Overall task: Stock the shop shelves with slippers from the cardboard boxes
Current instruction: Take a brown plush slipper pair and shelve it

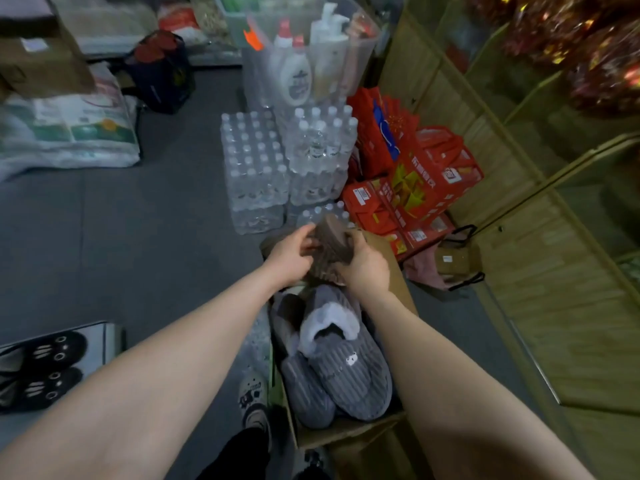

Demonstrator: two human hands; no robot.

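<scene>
Both hands hold a brown ribbed slipper [329, 244] above the far end of an open cardboard box [349, 433] on the floor. My left hand [289, 256] grips its left side and my right hand [367, 266] grips its right side, thumbs on top. Inside the box lie grey corduroy slippers [341, 372] with pale fleece lining and a small white bear mark. The wooden shop shelves [540, 216] run along the right.
Shrink-wrapped packs of water bottles [256, 168] stand just beyond the box. Red gift boxes and bags [412, 181] lean against the shelf base. A clear bin of bottles [304, 60] sits behind. Black slippers [41, 368] lie at lower left on the grey floor.
</scene>
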